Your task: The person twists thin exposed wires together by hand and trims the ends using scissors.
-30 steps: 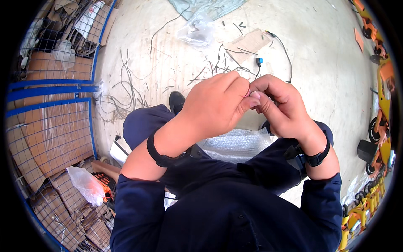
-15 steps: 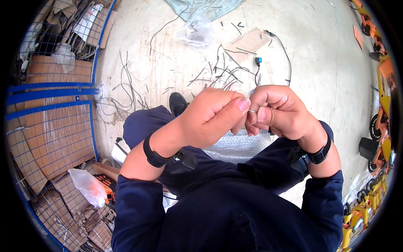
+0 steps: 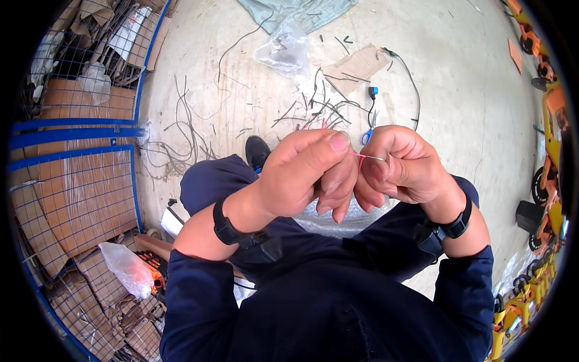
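Observation:
Both hands are raised close together over my lap, pinching a thin red wire (image 3: 357,155). Its short red end sticks up above my left hand (image 3: 307,172), whose thumb presses it against the fingers. A bare, silvery stretch of the wire runs into the thumb and forefinger of my right hand (image 3: 407,166). Just beyond the right hand lie blue-handled scissors (image 3: 367,137) on the floor, partly hidden by it. Behind them is a black cable end with a blue connector (image 3: 373,91).
Black and red wire offcuts (image 3: 329,108) litter the floor ahead, near a cardboard piece (image 3: 356,67) and a clear plastic bag (image 3: 283,51). Bubble wrap (image 3: 338,218) lies between my legs. A blue mesh cage (image 3: 72,130) holding cardboard stands left; yellow-orange wheeled machines (image 3: 555,139) line the right.
My hands have drawn slightly apart, so the red wire now shows between them. The left hand's lower fingers have loosened and hang down. The scissors have come more into sight.

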The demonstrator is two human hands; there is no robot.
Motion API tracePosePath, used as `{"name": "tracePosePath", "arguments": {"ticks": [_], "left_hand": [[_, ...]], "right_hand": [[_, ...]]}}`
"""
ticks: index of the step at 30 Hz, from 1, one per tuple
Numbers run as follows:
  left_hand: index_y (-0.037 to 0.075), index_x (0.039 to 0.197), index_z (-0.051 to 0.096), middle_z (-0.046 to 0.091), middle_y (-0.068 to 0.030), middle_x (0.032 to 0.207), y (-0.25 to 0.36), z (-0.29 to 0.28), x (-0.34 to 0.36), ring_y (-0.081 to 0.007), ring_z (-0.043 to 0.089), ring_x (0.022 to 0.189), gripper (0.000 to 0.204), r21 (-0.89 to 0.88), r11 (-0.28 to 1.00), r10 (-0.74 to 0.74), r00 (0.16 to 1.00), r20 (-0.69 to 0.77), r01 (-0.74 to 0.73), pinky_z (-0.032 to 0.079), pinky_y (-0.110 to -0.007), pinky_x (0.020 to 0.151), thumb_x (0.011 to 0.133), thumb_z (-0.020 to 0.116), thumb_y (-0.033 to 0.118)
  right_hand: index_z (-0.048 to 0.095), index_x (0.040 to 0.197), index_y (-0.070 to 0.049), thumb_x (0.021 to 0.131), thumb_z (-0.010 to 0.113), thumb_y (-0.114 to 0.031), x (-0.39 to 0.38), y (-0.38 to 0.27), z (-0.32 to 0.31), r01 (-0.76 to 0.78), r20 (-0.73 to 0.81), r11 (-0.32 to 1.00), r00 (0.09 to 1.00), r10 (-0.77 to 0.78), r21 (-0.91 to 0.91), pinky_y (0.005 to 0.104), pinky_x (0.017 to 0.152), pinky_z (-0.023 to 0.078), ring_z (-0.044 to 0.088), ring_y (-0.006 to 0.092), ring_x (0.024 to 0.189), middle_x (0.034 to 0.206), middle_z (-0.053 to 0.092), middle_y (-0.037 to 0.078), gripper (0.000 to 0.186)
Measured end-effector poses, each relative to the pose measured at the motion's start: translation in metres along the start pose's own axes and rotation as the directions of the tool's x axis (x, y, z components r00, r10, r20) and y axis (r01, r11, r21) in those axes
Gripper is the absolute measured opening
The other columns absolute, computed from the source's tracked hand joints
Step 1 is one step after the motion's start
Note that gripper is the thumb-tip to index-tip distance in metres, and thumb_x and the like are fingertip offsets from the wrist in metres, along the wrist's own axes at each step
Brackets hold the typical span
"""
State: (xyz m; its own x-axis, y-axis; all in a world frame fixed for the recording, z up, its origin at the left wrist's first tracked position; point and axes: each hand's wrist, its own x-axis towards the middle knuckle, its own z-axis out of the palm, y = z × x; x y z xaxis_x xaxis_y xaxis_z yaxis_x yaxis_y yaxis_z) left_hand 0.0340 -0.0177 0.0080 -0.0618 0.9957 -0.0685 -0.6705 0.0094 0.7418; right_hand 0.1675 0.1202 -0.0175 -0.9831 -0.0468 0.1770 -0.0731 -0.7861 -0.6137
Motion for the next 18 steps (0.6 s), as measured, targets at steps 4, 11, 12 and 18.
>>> {"name": "tracePosePath", "arguments": {"ticks": [4, 11, 12, 18], "left_hand": [[0.01, 0.058, 0.036, 0.041, -0.0072, 0.045, 0.001, 0.003, 0.001, -0.0155, 0.039, 0.032, 0.048, -0.086, 0.996, -0.008, 0.999, -0.032, 0.005, 0.048, -0.033, 0.037, 0.101, 0.029, 0.03], [0.007, 0.063, 0.038, 0.046, -0.01, 0.053, 0.001, -0.009, 0.001, -0.018, 0.047, 0.044, 0.047, -0.236, 0.971, -0.008, 0.992, 0.124, 0.038, 0.051, -0.034, 0.049, 0.102, 0.031, 0.032], [0.007, 0.063, 0.038, 0.046, -0.0101, 0.053, 0.003, -0.009, 0.001, -0.0182, 0.047, 0.044, 0.048, -0.239, 0.97, -0.016, 0.992, 0.125, 0.045, 0.051, -0.033, 0.049, 0.102, 0.031, 0.033], [0.004, 0.088, 0.047, 0.054, -0.0104, 0.077, -0.004, -0.018, 0.005, -0.012, 0.051, 0.058, 0.032, 0.247, 0.921, 0.318, 0.948, -0.024, -0.303, 0.047, -0.025, 0.052, 0.101, 0.036, 0.03]], "right_hand": [[0.054, 0.095, 0.0, 0.097, 0.051, -0.021, 0.001, 0.0, 0.001, 0.005, -0.001, 0.999, 1.0, -0.005, 0.031, 0.0333, 0.064, 0.049, 0.056, 0.0181, 0.066, 0.065, 0.044, 0.003, 0.022], [0.054, 0.095, 0.0, 0.097, 0.052, -0.022, 0.002, 0.001, 0.001, 0.033, 0.002, 0.998, 0.999, -0.033, 0.047, 0.0331, 0.064, 0.049, 0.056, 0.0184, 0.066, 0.064, 0.044, 0.003, 0.021], [0.054, 0.095, 0.0, 0.097, 0.052, -0.021, 0.002, 0.001, 0.001, 0.044, 0.004, 0.998, 0.999, -0.044, 0.039, 0.0324, 0.063, 0.048, 0.056, 0.0181, 0.065, 0.064, 0.044, 0.003, 0.021], [0.055, 0.094, 0.0, 0.097, 0.053, -0.02, 0.0, -0.016, 0.004, -0.028, -0.126, 0.981, 0.992, 0.004, -0.19, 0.0268, 0.056, 0.042, 0.052, 0.0144, 0.06, 0.062, 0.044, 0.002, 0.021]]}}
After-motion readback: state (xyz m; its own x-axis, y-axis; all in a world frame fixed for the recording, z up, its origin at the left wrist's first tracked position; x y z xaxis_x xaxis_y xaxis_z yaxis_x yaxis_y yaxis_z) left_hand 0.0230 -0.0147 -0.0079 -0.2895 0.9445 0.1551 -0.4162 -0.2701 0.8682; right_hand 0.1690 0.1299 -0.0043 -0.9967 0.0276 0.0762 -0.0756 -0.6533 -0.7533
